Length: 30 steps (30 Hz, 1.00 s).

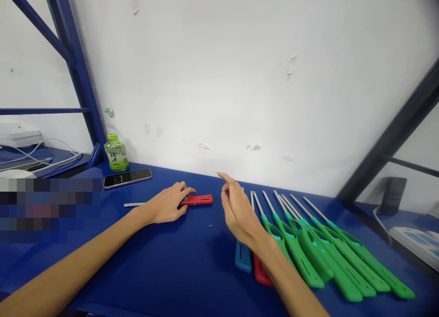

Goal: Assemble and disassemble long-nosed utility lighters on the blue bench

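Note:
My left hand (167, 202) rests on the table with its fingers closed over a red long-necked lighter (203, 199). The lighter lies flat, its handle end to the right and its metal tube out to the left, while the hand hides its middle. Raised over the table, my right hand (238, 212) holds nothing; its index finger stretches out and the others bend loosely. Beneath that hand and forearm lie a blue lighter (243, 257) and another red lighter (261, 272), both partly covered. Several green lighters (307, 262) lie side by side farther right, tubes toward the wall.
A green-capped drink bottle (116, 156) and a phone (127, 178) are at the back left of the blue table (161, 271). A tiny sliver (210, 225) lies between my hands. A white wall (212, 79) rises behind, with frame posts (77, 74) at the sides.

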Each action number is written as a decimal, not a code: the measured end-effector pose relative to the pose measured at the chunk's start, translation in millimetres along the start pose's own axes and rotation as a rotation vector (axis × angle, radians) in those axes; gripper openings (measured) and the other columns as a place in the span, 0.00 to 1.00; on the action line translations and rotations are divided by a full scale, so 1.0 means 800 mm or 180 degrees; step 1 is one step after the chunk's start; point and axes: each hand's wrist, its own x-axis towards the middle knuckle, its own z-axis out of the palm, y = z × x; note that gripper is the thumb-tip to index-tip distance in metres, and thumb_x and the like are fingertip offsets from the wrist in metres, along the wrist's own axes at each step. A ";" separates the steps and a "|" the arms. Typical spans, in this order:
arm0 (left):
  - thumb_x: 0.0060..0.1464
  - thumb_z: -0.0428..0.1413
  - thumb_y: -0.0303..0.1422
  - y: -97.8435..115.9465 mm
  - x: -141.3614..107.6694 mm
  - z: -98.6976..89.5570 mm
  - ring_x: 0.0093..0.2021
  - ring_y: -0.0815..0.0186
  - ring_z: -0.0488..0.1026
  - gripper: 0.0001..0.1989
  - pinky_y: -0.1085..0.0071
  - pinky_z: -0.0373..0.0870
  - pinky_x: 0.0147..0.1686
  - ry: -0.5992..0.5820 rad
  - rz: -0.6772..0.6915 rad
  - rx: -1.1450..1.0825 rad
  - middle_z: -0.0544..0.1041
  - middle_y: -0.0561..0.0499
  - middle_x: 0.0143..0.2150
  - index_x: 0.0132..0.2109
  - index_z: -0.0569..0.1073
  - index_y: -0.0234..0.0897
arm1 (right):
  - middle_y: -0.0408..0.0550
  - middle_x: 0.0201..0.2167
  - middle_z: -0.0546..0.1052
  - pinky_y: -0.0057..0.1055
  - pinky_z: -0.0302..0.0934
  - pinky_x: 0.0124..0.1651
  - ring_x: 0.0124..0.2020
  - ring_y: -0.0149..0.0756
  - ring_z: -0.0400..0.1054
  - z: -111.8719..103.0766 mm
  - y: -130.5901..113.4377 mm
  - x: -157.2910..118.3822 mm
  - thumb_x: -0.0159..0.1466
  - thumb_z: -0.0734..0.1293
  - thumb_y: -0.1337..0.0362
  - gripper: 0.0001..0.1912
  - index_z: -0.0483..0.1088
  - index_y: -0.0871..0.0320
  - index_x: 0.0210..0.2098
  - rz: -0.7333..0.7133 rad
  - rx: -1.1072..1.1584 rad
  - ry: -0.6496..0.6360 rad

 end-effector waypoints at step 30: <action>0.73 0.58 0.40 0.000 0.006 0.006 0.46 0.59 0.81 0.21 0.56 0.82 0.47 0.0247 -0.0241 0.0182 0.78 0.44 0.56 0.67 0.71 0.38 | 0.47 0.43 0.83 0.45 0.71 0.55 0.48 0.41 0.77 0.011 0.047 0.009 0.74 0.70 0.66 0.04 0.79 0.57 0.46 0.0274 -0.0087 -0.0350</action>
